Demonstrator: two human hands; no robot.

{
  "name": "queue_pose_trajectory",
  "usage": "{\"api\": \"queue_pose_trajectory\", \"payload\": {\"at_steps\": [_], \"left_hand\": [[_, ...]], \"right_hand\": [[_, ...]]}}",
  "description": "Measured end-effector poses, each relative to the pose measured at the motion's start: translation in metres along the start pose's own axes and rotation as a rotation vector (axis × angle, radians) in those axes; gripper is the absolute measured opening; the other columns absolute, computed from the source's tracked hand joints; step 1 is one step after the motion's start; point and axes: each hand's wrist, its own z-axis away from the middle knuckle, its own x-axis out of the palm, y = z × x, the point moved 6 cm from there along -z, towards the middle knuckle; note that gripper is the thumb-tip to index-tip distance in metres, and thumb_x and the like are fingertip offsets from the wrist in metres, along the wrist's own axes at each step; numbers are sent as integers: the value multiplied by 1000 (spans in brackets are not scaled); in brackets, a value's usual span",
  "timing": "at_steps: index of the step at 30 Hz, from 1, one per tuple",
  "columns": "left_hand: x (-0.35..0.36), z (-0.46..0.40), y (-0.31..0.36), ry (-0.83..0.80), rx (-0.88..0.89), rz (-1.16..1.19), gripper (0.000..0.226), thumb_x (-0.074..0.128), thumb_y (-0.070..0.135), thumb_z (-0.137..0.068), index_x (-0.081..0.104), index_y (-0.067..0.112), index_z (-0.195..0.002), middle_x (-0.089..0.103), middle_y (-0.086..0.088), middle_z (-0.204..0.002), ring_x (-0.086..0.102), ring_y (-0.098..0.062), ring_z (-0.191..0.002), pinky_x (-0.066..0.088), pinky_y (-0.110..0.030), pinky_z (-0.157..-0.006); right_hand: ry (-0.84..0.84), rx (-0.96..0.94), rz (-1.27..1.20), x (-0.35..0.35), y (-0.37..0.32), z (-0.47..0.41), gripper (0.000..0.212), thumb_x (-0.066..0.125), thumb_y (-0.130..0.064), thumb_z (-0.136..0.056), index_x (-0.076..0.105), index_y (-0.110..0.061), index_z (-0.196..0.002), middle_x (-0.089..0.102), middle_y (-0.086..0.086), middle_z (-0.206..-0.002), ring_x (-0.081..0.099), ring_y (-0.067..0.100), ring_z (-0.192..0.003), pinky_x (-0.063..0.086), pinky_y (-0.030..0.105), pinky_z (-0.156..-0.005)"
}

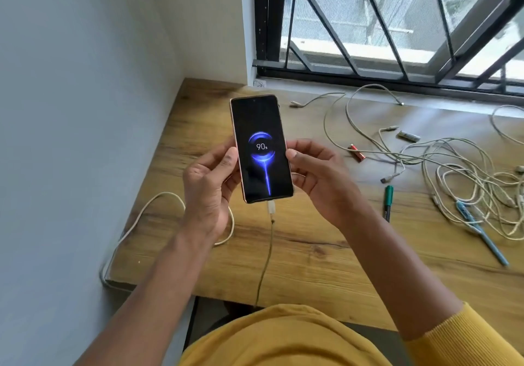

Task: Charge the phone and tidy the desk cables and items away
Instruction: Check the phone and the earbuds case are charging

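A phone (261, 127) with a gold rim is held upright above the wooden desk (312, 252). Its screen shows a blue charging animation and 90%. My left hand (208, 184) grips its left edge and my right hand (320, 178) grips its right edge. A white charging cable (271, 209) is plugged into the phone's bottom and hangs down past the desk's front edge. Another stretch of white cable (158, 198) loops over the desk's left edge toward the wall. A tangle of white cables (459, 178) lies on the desk's right side.
Red batteries (356, 152) and a grey battery (408, 136) lie among the cables. A green marker (388, 202) and a blue pen (482, 232) lie to the right. A barred window (397, 25) stands behind the desk, a wall on the left.
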Motion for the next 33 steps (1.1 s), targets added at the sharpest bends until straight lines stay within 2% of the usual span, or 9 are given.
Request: {"api": "queue_pose_trajectory", "payload": {"at_steps": [5,10,13,15,18,24,28,31,33], "left_hand": [[11,6,12,-142,18,105,39,67,11,-92,69,1,-130,78,-1,-88,70,-10,-71,56,-22,-65],[17,7,24,-259,29,140,34,69,14,-94,73,6,-128,79,-11,-113,75,-19,-94,61,-34,-88],[24,11,32,-333,43,155,35,71,17,-94,74,8,-127,79,-9,-117,75,-20,-103,61,-34,-94],[27,13,36,-370,39,162,38,77,23,-92,74,11,-128,78,-9,-119,74,-21,-105,59,-37,-97],[30,17,41,-393,26,161,45,82,30,-88,74,13,-129,76,-10,-123,71,-24,-110,56,-42,-103],[39,24,50,-430,44,170,35,79,30,-89,78,18,-122,75,-7,-127,68,-24,-124,52,-45,-112],[41,24,51,-438,48,164,42,80,32,-90,73,15,-128,71,-11,-132,62,-31,-130,42,-56,-119],[42,24,51,-445,43,170,47,78,28,-93,67,10,-135,66,-15,-137,54,-37,-137,34,-62,-124],[42,24,50,-453,36,176,51,78,28,-93,64,9,-138,65,-16,-139,53,-38,-138,36,-62,-123]], "right_hand": [[-124,-26,-94,7,-19,8,17,65,-6,-95,71,-7,-112,71,8,-96,64,16,-78,53,26,-69],[-221,-29,-173,14,-26,13,18,65,-6,-93,64,-8,-111,71,6,-92,64,15,-75,51,27,-69],[-304,-46,-198,21,-32,15,28,84,-19,-85,69,-12,-108,71,7,-99,65,18,-82,54,31,-73],[-338,-48,-214,24,-35,16,31,87,-23,-82,71,-13,-106,71,7,-97,67,17,-76,56,30,-68],[-370,-51,-251,29,-38,19,28,87,-22,-82,71,-13,-104,70,2,-90,66,14,-71,55,27,-64],[-394,-63,-290,36,-42,20,28,88,-22,-81,72,-14,-101,66,3,-86,60,14,-68,52,26,-63],[-386,-67,-277,36,-42,19,31,89,-24,-80,71,-14,-103,62,6,-88,54,20,-75,51,29,-68],[-379,-67,-293,35,-43,20,31,89,-24,-80,73,-15,-104,65,5,-89,59,19,-75,54,29,-68],[-380,-81,-289,34,-44,20,29,89,-25,-80,74,-16,-103,67,4,-90,59,18,-78,55,28,-71]]}}
